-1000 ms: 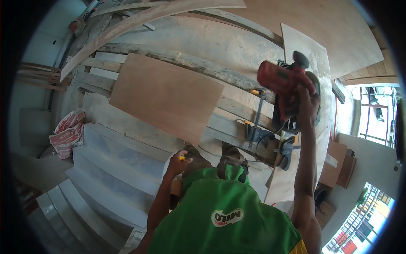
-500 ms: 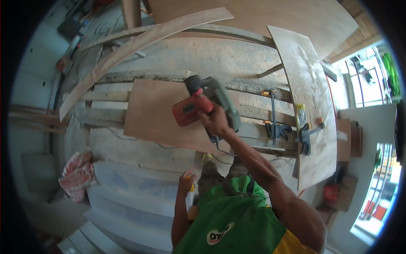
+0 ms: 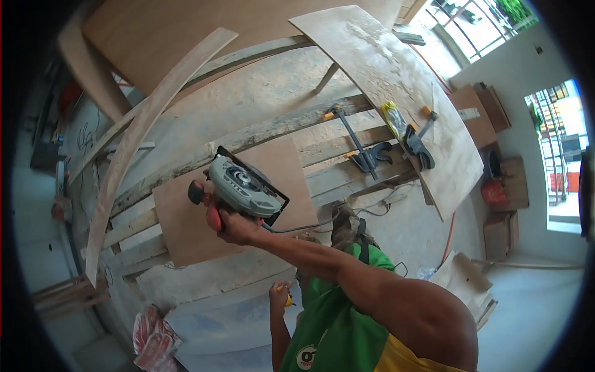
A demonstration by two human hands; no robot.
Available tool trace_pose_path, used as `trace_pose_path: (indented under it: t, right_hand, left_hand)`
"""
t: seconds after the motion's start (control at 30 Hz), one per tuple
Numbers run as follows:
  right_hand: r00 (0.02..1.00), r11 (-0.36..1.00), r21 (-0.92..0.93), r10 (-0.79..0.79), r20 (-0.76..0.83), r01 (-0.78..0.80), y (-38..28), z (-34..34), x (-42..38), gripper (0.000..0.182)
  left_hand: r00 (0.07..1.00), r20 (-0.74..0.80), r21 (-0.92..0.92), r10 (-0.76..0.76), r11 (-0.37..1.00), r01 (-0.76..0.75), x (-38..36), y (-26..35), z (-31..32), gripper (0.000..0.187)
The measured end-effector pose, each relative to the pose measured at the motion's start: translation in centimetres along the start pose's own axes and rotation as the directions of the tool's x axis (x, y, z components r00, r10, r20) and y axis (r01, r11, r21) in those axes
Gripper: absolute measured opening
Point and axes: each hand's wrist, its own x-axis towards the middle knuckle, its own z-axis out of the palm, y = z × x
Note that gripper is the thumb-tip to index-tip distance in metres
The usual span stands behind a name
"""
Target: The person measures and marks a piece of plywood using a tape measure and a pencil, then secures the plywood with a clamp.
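My right hand (image 3: 238, 227) is wrapped round the red handle of a corded circular saw (image 3: 242, 185). The saw is tilted, its grey-green housing and black base plate facing up and to the right. Beneath it lies a thin brown plywood panel (image 3: 180, 239); whether the saw touches the panel is hard to tell. Low in the view, near my legs, my left hand (image 3: 278, 294) is closed on a small yellow and black tape measure (image 3: 288, 301). Its fingers are partly hidden.
Wooden beams (image 3: 347, 155) support the plywood panel. A bar clamp (image 3: 356, 142) rests on them, and another clamp (image 3: 419, 149) lies on a dusty board (image 3: 396, 80) at right. A long curved strip (image 3: 142, 136) slants across the left. The saw's cord (image 3: 304, 229) trails past my legs.
My view has turned towards the right. The saw in my right hand has swung left and rotated, so its housing and base plate now show. My left hand keeps hold of the tape measure.
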Motion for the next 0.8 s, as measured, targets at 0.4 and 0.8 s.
trace_pose_path:
  t: [0.4, 0.8]
  right_hand:
    - [0.972, 0.984, 0.021, 0.17, 0.161, -0.176, -1.3, -1.5, -3.1, 0.067]
    - [0.991, 0.969, 0.226, -0.118, 0.061, 0.102, 3.0, -23.1, -10.6, 0.054]
  left_hand:
    - [0.982, 0.111, -0.115, 0.155, 0.983, -0.142, 6.4, 8.2, 2.5, 0.03]
    - [0.99, 0.143, 0.085, 0.002, 0.996, -0.015, 4.7, 12.5, 9.5, 0.037]
